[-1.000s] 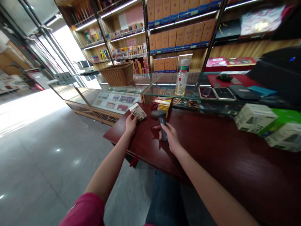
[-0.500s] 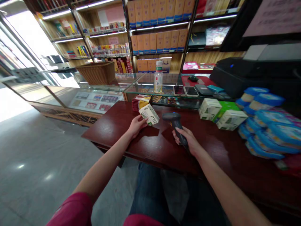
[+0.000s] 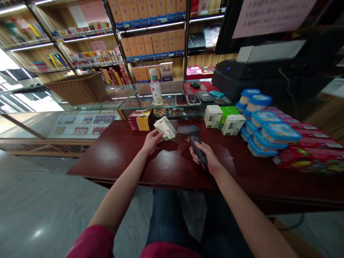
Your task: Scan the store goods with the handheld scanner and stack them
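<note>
My left hand (image 3: 152,142) grips a small white-and-green carton (image 3: 165,128) by its lower left side, tilted above the dark red wooden table (image 3: 120,154). My right hand (image 3: 205,154) is wrapped round the handle of a dark grey barcode scanner (image 3: 197,145). The scanner's head points left at the carton, with a small gap between them. Behind the carton lies a stack of red and yellow packets (image 3: 140,120). To the right of the scanner stand similar white cartons (image 3: 233,124) and a green one (image 3: 228,111).
Blue-lidded tubs (image 3: 279,132) are piled at the right, beside red fruit-print boxes (image 3: 309,154). A glass counter (image 3: 172,102) behind the table carries a bottle (image 3: 156,87), two phones (image 3: 193,99) and a wicker basket (image 3: 77,89). A black monitor (image 3: 228,27) stands at the back right.
My view has turned to the right, so the scene sits further left and more of the red boxes shows. Both hands keep their hold, and the carton stays near the scanner head.
</note>
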Motion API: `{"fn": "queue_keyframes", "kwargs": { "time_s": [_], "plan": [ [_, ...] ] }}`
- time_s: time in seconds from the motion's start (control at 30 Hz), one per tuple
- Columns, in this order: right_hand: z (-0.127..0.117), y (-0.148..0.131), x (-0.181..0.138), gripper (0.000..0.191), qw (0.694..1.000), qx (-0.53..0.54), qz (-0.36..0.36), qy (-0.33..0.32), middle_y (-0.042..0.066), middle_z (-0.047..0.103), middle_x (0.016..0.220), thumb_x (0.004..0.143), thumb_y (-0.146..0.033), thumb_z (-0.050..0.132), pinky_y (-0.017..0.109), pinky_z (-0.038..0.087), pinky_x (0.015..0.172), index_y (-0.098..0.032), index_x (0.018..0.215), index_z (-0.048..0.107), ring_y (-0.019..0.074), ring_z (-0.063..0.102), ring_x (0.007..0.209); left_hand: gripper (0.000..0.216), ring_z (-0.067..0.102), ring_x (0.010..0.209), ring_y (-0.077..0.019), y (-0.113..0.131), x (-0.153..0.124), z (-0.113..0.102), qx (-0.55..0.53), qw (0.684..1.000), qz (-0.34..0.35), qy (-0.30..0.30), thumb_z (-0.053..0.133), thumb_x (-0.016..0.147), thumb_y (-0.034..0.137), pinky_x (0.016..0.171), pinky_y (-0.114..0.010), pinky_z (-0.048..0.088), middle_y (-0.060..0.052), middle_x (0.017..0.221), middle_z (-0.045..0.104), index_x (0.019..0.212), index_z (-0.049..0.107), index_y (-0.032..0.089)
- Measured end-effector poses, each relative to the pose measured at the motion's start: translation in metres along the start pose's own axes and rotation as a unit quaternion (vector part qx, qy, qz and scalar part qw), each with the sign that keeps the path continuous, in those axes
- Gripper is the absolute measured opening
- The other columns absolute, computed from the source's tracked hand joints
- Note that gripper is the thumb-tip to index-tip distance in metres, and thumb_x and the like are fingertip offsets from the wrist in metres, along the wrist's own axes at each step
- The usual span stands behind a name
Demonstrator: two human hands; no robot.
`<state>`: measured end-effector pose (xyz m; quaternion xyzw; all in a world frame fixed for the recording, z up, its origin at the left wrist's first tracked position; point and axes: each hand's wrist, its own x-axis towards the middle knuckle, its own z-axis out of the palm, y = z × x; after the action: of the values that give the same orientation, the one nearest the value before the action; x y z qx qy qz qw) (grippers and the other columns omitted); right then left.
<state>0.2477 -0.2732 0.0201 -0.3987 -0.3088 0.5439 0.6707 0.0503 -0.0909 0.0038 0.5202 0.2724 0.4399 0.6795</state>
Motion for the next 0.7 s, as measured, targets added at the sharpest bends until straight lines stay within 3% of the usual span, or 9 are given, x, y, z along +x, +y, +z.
{"fn": "queue_keyframes", "kwargs": {
  "time_s": [0.27, 0.47, 0.6, 0.7],
  "plan": [
    [-0.007, 0.003, 0.004, 0.04, 1.0, 0.019, 0.002, 0.0, -0.002, 0.066, 0.066, 0.075, -0.048, 0.083, 0.018, 0.034, 0.036, -0.018, 0.097, 0.068, 0.0075, 0.045, 0.043, 0.044, 0.075, 0.111, -0.0272, -0.003, 0.002, 0.001, 0.0, 1.0, 0.01, 0.01, 0.091, 0.072, 0.038, 0.1, -0.044, 0.062, -0.011, 0.12, 0.078, 0.107, 0.075, 0.018],
    [-0.017, 0.0, 0.008, 0.042, 0.995, 0.072, -0.026, 0.059, -0.003, 0.064, 0.062, 0.068, -0.052, 0.087, 0.017, 0.036, 0.037, -0.021, 0.085, 0.064, 0.007, 0.043, 0.044, 0.061, 0.075, 0.108, -0.0264, -0.004, 0.002, 0.006, 0.063, 0.998, -0.008, -0.009, 0.094, 0.067, 0.04, 0.096, -0.041, 0.063, -0.012, 0.125, 0.076, 0.119, 0.07, 0.016],
    [-0.032, -0.009, -0.005, 0.042, 0.988, 0.029, -0.093, 0.123, -0.003, 0.066, 0.066, 0.069, -0.05, 0.087, 0.019, 0.043, 0.04, -0.021, 0.088, 0.063, 0.0086, 0.05, 0.046, 0.055, 0.075, 0.11, -0.0268, -0.02, 0.01, 0.028, 0.118, 0.992, 0.037, -0.04, 0.093, 0.068, 0.037, 0.102, -0.046, 0.059, -0.012, 0.117, 0.078, 0.112, 0.068, 0.016],
    [-0.047, -0.016, -0.016, 0.042, 0.964, -0.032, -0.18, 0.191, -0.005, 0.066, 0.067, 0.072, -0.049, 0.086, 0.022, 0.047, 0.04, -0.021, 0.093, 0.062, 0.009, 0.051, 0.044, 0.049, 0.075, 0.108, -0.0277, -0.041, 0.024, 0.06, 0.146, 0.983, 0.082, -0.075, 0.091, 0.068, 0.03, 0.102, -0.049, 0.059, -0.012, 0.112, 0.079, 0.108, 0.067, 0.016]
  ]
}}
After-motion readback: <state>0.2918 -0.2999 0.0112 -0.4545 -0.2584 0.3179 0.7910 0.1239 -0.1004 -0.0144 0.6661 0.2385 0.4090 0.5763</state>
